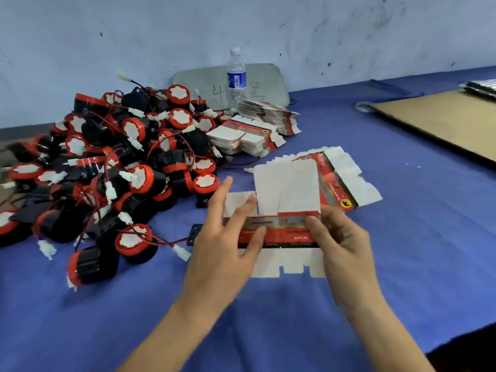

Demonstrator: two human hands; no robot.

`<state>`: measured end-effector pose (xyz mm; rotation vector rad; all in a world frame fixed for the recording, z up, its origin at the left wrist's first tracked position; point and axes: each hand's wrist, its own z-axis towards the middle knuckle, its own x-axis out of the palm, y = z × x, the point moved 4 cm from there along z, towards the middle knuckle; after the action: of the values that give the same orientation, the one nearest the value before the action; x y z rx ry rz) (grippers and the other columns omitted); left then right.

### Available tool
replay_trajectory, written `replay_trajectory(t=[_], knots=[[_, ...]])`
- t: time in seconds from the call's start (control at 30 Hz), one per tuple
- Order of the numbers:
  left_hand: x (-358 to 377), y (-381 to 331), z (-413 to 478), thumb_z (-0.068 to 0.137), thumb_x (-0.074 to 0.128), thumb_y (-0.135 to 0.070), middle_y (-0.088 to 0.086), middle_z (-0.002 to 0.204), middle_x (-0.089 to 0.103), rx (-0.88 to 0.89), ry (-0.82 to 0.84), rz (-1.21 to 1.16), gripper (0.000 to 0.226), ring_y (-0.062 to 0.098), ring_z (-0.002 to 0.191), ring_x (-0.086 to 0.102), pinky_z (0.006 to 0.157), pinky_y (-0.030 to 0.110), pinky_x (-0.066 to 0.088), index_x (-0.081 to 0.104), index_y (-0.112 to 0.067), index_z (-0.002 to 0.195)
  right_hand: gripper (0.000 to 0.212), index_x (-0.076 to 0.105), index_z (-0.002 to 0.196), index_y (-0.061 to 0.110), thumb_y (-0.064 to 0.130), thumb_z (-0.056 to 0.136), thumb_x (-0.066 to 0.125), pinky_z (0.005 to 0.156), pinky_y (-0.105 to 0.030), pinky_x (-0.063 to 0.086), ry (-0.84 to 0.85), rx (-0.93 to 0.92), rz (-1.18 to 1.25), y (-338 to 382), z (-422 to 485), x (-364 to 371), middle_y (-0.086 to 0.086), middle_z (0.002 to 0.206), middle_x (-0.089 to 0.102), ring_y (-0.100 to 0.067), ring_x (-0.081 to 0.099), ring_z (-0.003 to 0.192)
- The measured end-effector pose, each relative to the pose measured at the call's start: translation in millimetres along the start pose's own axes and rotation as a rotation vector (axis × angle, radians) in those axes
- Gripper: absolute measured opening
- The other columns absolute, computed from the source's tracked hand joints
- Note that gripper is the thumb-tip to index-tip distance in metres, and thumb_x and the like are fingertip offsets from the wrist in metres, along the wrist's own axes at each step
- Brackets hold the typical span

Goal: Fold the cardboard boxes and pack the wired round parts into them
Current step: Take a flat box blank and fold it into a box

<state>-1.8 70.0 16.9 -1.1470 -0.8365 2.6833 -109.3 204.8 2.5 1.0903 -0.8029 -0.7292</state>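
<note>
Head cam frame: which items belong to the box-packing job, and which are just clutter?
Job:
- box blank, held by right hand, left hand touching it
- pile of wired round parts
- stacked blanks
- loose blanks

Lying about:
- water bottle
- grey board
- brown cardboard sheet

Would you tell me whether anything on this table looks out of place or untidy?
The wired round parts lie in a tangled heap on the left, and the stack of flat boxes beside the water bottle is fanned askew. Nothing looks damaged.
</note>
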Motion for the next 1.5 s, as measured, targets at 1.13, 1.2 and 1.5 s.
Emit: replay_trajectory(t=[1.13, 1.2, 1.5], knots=[[-1, 10, -21, 0.060, 0.074, -0.037, 0.010, 0.088, 0.076, -0.692, 0.159, -1.068, 0.035, 0.023, 0.076, 0.074, 0.059, 0.028, 0.057, 0.075, -0.015, 0.086, 0.084, 0.045, 0.134, 0.036, 0.040, 0.057, 0.078, 0.079, -0.015, 0.053, -0.026, 0.015, -0.107, -7, -26, 28, 0.028, 0.110, 0.065, 0.001, 0.064, 0.101], [-6, 13, -19, 0.059, 0.075, -0.041, 0.007, 0.091, 0.076, -0.654, 0.140, -1.002, 0.041, 0.023, 0.081, 0.074, 0.064, 0.030, 0.059, 0.072, -0.017, 0.092, 0.082, 0.043, 0.136, 0.038, 0.035, 0.062, 0.077, 0.082, -0.016, 0.053, -0.028, -0.021, -0.144, -5, -27, 26, 0.024, 0.115, 0.065, -0.001, 0.064, 0.104], [-3, 15, -31, 0.060, 0.089, -0.044, 0.000, 0.118, 0.070, -0.544, 0.308, -1.004, 0.093, 0.021, 0.111, 0.066, 0.086, 0.028, 0.055, 0.045, -0.021, 0.139, 0.070, 0.043, 0.136, 0.037, 0.033, 0.075, 0.075, 0.088, -0.015, 0.049, 0.281, 0.076, -0.054, -1, -28, 31, 0.019, 0.121, 0.065, -0.004, 0.059, 0.116]])
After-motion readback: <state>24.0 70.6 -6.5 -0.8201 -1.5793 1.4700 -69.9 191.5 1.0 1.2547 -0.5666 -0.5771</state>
